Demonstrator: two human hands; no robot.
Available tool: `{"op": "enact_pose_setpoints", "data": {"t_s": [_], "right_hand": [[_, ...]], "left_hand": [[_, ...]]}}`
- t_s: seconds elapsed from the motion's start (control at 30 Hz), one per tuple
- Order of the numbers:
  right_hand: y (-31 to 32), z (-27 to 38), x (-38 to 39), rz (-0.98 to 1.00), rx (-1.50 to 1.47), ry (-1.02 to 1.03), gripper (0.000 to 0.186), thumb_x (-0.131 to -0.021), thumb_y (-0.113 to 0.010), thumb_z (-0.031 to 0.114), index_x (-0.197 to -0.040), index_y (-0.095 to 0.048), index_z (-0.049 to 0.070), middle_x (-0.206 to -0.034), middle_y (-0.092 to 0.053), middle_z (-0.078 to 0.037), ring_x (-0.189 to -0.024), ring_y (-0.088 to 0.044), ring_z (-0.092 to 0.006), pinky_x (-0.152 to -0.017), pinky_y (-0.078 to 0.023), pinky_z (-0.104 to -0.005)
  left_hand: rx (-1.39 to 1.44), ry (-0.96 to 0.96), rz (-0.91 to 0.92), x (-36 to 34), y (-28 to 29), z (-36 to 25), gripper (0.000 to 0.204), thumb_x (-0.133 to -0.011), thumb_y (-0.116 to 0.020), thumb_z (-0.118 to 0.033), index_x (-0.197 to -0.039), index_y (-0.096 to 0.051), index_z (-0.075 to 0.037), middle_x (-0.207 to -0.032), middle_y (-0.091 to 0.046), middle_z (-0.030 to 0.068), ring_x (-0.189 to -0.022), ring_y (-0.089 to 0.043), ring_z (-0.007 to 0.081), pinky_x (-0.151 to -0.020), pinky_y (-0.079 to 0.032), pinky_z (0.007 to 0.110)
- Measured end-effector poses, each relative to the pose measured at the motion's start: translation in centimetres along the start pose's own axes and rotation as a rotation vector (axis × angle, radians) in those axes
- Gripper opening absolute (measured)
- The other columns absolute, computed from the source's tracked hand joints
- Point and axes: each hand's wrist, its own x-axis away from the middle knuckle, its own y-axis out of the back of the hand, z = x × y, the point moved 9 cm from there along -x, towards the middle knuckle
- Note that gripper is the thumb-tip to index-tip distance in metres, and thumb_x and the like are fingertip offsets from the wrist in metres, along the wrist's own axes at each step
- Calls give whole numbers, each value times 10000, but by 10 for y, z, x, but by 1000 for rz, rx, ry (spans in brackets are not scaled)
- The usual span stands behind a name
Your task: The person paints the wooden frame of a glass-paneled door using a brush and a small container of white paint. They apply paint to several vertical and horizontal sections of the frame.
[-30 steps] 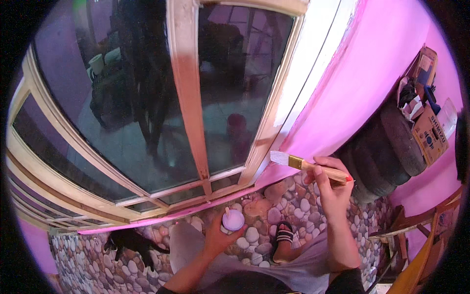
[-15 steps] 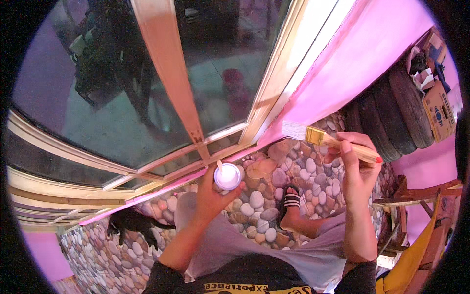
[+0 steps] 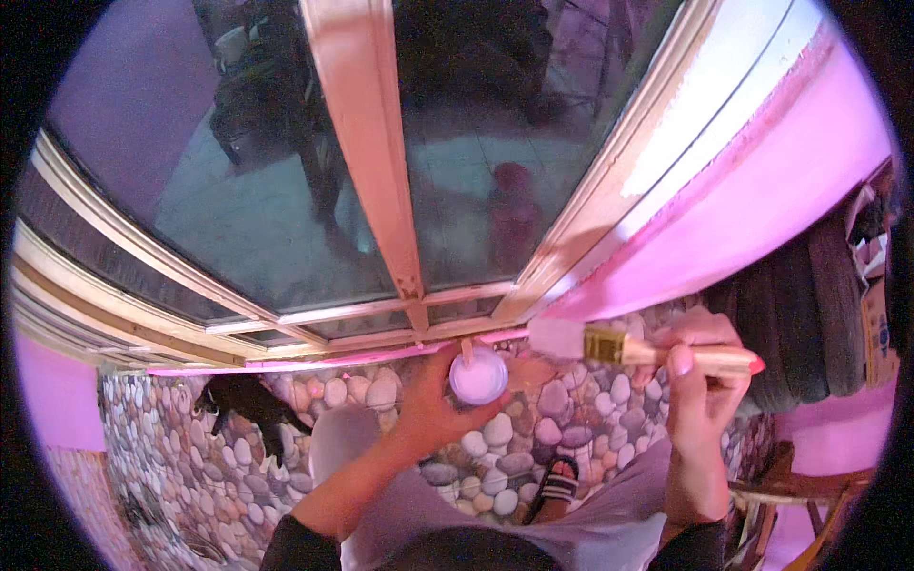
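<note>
My left hand [image 3: 433, 404] is wrapped round a small cup of white paint [image 3: 479, 377], with a flat wooden stick [image 3: 467, 351] standing at its far rim. My right hand [image 3: 700, 371] grips the wooden handle of a paintbrush [image 3: 624, 345]. White paint coats the bristles, which point left toward the cup but stay apart from it. Ahead stands a window with a wooden frame [image 3: 367, 143] and dark glass panes. Its right-hand post carries a patch of white paint [image 3: 709, 105] beside bare wood.
A pink wall [image 3: 733, 238] adjoins the frame on the right. Stacked tyres [image 3: 785, 305] stand there, with a cardboard box [image 3: 878, 324] beyond. A black cat [image 3: 249, 409] is on the pebble-patterned floor [image 3: 190, 476] at left. Wooden furniture [image 3: 790, 490] is at lower right.
The view has tilted up, so the window and floor sit lower in it. The brush has turned nearly level and its bristles are closer to the cup. Both hands keep their holds.
</note>
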Motion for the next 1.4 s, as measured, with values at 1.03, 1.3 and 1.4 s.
{"op": "enact_pose_setpoints", "data": {"t_s": [1.03, 1.3, 1.4], "right_hand": [[-92, -26, 38, 596, -23, -28, 100, -892, -700, 100, -941, -679, 15, -781, -683, -88, -644, -656, -157, -572, -498, -282], [-98, -27, 38, 565, 132, 108, 121, -891, -706, 142, -898, -667, 28, -742, -671, -95, -623, -663, -203, -560, -503, -317], [-100, -33, 40, 578, 130, 88, 113, -884, -708, 140, -901, -667, 36, -741, -675, -101, -622, -670, -228, -559, -509, -331]], "left_hand": [[0, -41, -326, 65, 6, 3, 635, -733, -880, -208, -1244, -561, -5, -1080, -681, 146, -978, -683, 230, -847, -545, 359], [-192, -58, -349, 64, 11, -15, 660, -721, -876, -210, -1258, -559, 7, -1062, -686, 176, -981, -694, 282, -844, -549, 378], [-189, -82, -352, 63, 9, -10, 682, -716, -878, -210, -1273, -552, 12, -1065, -686, 180, -981, -695, 285, -839, -552, 383]]}}
